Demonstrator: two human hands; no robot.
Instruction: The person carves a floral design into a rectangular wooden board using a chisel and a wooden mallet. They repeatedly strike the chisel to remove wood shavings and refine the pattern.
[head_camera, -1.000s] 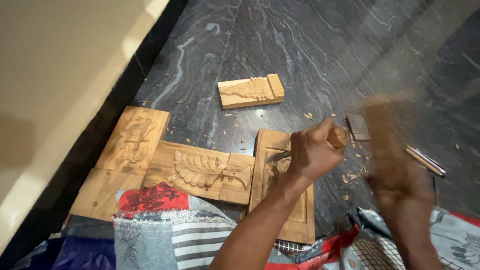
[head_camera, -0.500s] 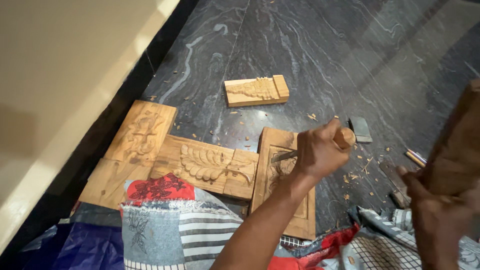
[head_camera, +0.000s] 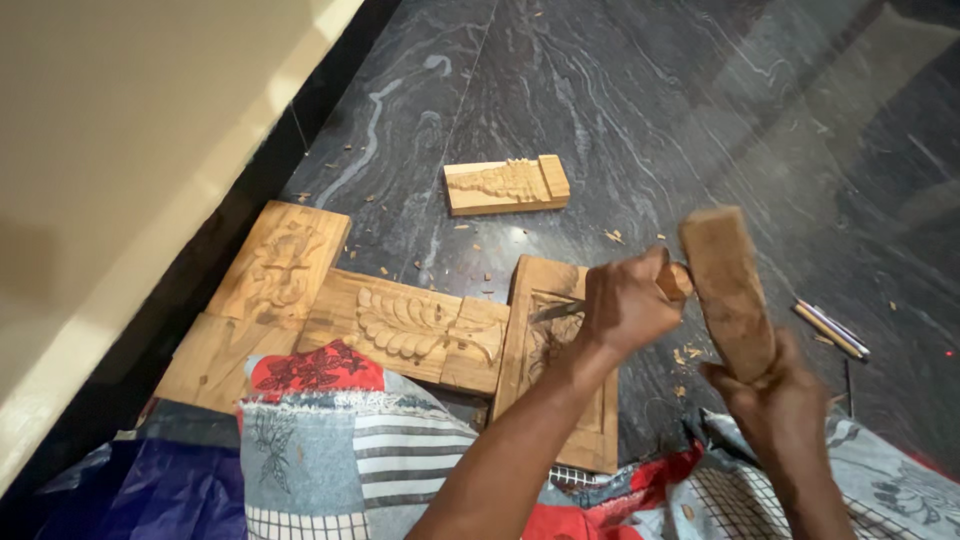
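My left hand (head_camera: 625, 305) is closed around a chisel with a wooden handle (head_camera: 677, 281). Its metal blade (head_camera: 555, 310) rests on a carved upright wooden panel (head_camera: 540, 400) lying on the floor. My right hand (head_camera: 775, 405) grips a worn wooden mallet block (head_camera: 725, 285), whose face meets the end of the chisel handle. A second panel carved with leaf shapes (head_camera: 410, 325) joins the first on its left, and a third carved panel (head_camera: 280, 265) lies further left.
A small carved wooden block (head_camera: 505, 185) lies apart on the dark marbled floor (head_camera: 640, 100). Thin metal tools (head_camera: 830, 330) lie to the right. Wood chips are scattered around. Patterned cloth (head_camera: 340, 430) covers my legs at the bottom. A pale wall (head_camera: 120, 150) runs along the left.
The mallet was drawn back to the right half a second ago and has now swung in against the chisel handle. My left hand has stayed on the chisel at the panel.
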